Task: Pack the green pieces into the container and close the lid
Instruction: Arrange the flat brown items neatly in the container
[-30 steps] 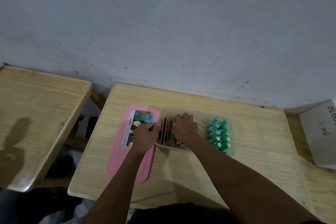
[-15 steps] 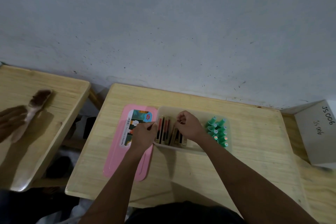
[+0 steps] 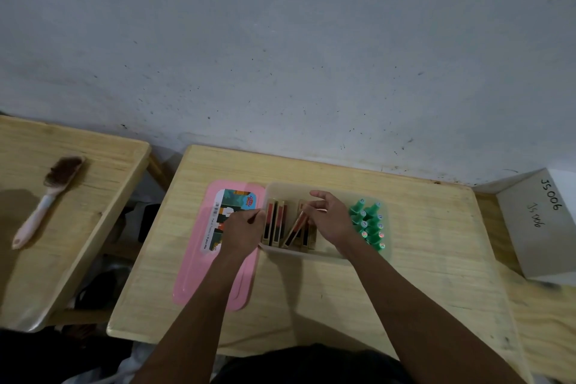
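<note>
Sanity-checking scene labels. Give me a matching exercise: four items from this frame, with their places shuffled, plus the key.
Items:
1. green pieces
2. pink lid
3. brush
4. white box

Places:
A. lying on the separate table to the left
B. flat on the table just left of the container
C. far right, marked JS 006
D. packed in the container's right end

Pairs: 1-D, 2-B, 3-A, 4-C
</note>
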Tool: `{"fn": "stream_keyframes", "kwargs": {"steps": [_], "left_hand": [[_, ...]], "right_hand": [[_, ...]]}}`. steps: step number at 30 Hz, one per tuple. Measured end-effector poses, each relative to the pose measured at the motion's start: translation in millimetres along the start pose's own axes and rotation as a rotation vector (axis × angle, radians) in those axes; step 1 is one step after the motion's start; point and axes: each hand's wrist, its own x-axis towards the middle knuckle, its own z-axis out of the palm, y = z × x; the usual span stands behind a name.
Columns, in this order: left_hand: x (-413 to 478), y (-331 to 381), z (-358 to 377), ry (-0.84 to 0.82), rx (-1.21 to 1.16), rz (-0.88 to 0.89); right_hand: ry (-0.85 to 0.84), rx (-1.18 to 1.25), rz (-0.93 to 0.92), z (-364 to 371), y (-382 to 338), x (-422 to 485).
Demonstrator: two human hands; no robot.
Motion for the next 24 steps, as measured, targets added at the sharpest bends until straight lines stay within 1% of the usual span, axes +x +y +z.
{"fn": "stream_keyframes", "kwargs": {"steps": [4,10,13,16,19,24], "left_hand": [[2,0,1,0.001,0.007,0.009],[4,-6,5,-0.011,-0.04,-0.036],[5,-8,6,-0.021,-0.048,-0.04],[6,-10,7,-0.019,-0.038,-0.041],[7,-11,7,-0.015,-0.045,-0.042],[7,-12,7,-0.02,-0.042,-0.044]], "right_hand": [[0.029,-0.113,-0.031,15,-4,13],[0.1,-0.312,-0.07,43,-1,25],[0.102,-0.402,-0.109,45,4,23],[0.122,-0.398,-0.135,41,10,18],[0.128,-0.359,-0.105,37,16,15],[0.1,-0.464,-0.083,42,17,10]]}}
